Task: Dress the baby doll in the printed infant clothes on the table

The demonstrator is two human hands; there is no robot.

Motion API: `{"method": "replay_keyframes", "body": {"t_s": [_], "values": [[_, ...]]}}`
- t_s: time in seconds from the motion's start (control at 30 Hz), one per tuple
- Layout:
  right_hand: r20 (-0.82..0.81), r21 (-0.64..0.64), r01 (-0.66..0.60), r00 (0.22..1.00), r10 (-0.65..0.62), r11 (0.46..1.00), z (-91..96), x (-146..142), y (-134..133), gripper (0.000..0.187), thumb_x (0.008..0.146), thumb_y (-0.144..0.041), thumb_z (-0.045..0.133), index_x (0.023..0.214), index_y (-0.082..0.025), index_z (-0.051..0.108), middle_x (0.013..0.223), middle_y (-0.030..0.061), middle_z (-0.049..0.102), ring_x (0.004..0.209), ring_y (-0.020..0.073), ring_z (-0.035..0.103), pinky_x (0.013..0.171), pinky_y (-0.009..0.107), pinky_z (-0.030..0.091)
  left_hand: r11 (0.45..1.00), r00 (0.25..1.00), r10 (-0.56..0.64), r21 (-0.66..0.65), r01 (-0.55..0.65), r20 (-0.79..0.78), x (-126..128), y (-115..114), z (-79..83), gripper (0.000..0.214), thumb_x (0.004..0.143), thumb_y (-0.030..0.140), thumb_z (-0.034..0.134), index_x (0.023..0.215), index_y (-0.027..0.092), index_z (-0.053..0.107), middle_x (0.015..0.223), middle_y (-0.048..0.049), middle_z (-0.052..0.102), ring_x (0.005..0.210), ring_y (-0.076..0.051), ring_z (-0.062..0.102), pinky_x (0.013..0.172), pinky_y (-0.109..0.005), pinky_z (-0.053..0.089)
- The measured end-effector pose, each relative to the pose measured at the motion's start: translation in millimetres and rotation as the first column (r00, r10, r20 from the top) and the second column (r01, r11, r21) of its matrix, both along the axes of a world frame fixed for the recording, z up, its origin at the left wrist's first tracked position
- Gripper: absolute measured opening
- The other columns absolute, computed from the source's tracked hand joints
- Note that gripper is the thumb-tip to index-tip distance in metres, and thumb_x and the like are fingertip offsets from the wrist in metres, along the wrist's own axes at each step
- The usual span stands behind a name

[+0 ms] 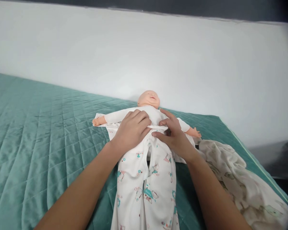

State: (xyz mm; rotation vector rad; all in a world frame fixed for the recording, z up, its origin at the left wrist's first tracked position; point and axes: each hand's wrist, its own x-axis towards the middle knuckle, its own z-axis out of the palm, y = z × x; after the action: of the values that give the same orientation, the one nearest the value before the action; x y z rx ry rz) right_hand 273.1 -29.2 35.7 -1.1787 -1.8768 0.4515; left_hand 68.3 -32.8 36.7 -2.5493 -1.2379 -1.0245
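A baby doll lies on its back on a green quilted bed cover, its head towards the white wall and its arms stretched out to both sides. It wears a plain white long-sleeved undershirt, and a pair of white printed trousers covers its lower half, the legs running towards the person and out past the lower edge of the view. Small animals and houses in teal, pink and brown dot the cloth, and a narrow dark gap shows between the trouser legs. The person's left hand rests at the waist with its fingers curled over the cloth; the fingertips are partly hidden, so whether it grips cannot be told. The right hand touches the other side of the waist, thumb and fingers spread apart around the folded fabric near the undershirt's hem. Beneath the doll, a printed garment lies spread out, its edges showing below the outstretched arms. Beyond the right forearm, a crumpled pale blanket with a faint pattern lies along the bed's edge.
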Motion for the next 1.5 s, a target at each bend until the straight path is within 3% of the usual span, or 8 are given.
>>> {"method": "replay_keyframes", "body": {"t_s": [0.13,0.33,0.47,0.6,0.7,1.0,1.23,1.5], "values": [[0.152,0.104,-0.03,0.988,0.013,0.994,-3.9,-3,-4,0.032,0.082,-0.055,0.07,0.074,-0.025,0.061,0.146,0.0019,0.052,0.138,0.0305,0.04,0.114,0.053,0.027,0.998,0.999,0.05,0.025,-0.049,-0.023,-1,-4,-5.2,0.026,0.099,0.035,0.047,0.08,0.02,0.057,0.083,-0.0047,0.063,0.085,-0.021,0.053,0.079,-0.038,0.039],[0.273,0.161,0.041,0.958,-0.084,0.986,-10.9,0,-9,0.031,0.087,-0.048,0.067,0.069,-0.023,0.061,0.144,0.0019,0.055,0.138,0.0308,0.038,0.114,0.053,0.023,0.99,0.99,0.131,0.047,-0.133,0.054,-6,-25,-18.3,0.037,0.099,0.043,0.045,0.072,0.02,0.053,0.072,-0.0028,0.061,0.078,-0.02,0.054,0.077,-0.038,0.035],[0.287,0.157,0.063,0.952,-0.107,0.986,-16.8,6,-10,0.026,0.087,-0.042,0.065,0.07,-0.022,0.062,0.146,0.0029,0.054,0.137,0.0332,0.036,0.112,0.055,0.023,0.971,0.959,0.234,-0.093,-0.221,0.16,-22,-48,-34.9,0.038,0.101,0.039,0.04,0.07,0.02,0.053,0.069,-0.0023,0.06,0.076,-0.019,0.055,0.076,-0.037,0.036],[0.297,0.194,0.098,0.942,-0.154,0.976,-27.0,12,-15,0.019,0.085,-0.037,0.063,0.074,-0.023,0.064,0.144,0.0044,0.054,0.135,0.0356,0.037,0.11,0.059,0.024,0.945,0.935,0.271,-0.249,-0.214,0.227,-35,-66,-45.8,0.029,0.098,0.038,0.045,0.077,0.021,0.056,0.076,-0.0024,0.062,0.082,-0.02,0.058,0.077,-0.036,0.039],[0.3,0.226,0.145,0.93,-0.211,0.963,-33.6,15,-28,0.018,0.088,-0.037,0.059,0.079,-0.023,0.066,0.143,0.0073,0.052,0.132,0.0365,0.037,0.108,0.059,0.027,0.936,0.933,0.278,-0.282,-0.21,0.23,-35,-72,-48.1,0.023,0.097,0.037,0.047,0.084,0.021,0.058,0.085,-0.0036,0.064,0.087,-0.021,0.059,0.08,-0.036,0.042],[0.221,0.235,0.192,0.944,-0.244,0.953,-44.5,20,-71,0.016,0.089,-0.034,0.055,0.091,-0.023,0.067,0.122,0.0103,0.055,0.117,0.0318,0.049,0.102,0.054,0.034,0.94,0.939,0.303,-0.216,-0.265,0.165,-32,-76,-51.6,0.023,0.099,0.036,0.042,0.091,0.021,0.059,0.092,-0.006,0.066,0.093,-0.024,0.059,0.082,-0.038,0.043],[0.094,0.184,0.133,0.984,-0.152,0.974,-50.2,19,-67,0.018,0.093,-0.033,0.052,0.099,-0.024,0.066,0.111,0.0085,0.061,0.108,0.0275,0.055,0.099,0.047,0.041,0.946,0.937,0.281,-0.223,-0.234,0.209,-32,-74,-55.1,0.022,0.099,0.036,0.042,0.091,0.022,0.057,0.091,-0.0054,0.064,0.094,-0.023,0.058,0.083,-0.037,0.044],[-0.115,0.143,0.061,0.992,-0.045,0.988,-40.7,12,-58,0.026,0.093,-0.031,0.05,0.116,-0.026,0.062,0.121,0.0081,0.061,0.122,0.0254,0.053,0.111,0.048,0.038,0.949,0.906,0.246,-0.274,-0.153,0.345,-20,-47,-53.8,0.02,0.099,0.038,0.042,0.094,0.022,0.054,0.092,-0.0052,0.06,0.092,-0.022,0.056,0.083,-0.037,0.045]]}}
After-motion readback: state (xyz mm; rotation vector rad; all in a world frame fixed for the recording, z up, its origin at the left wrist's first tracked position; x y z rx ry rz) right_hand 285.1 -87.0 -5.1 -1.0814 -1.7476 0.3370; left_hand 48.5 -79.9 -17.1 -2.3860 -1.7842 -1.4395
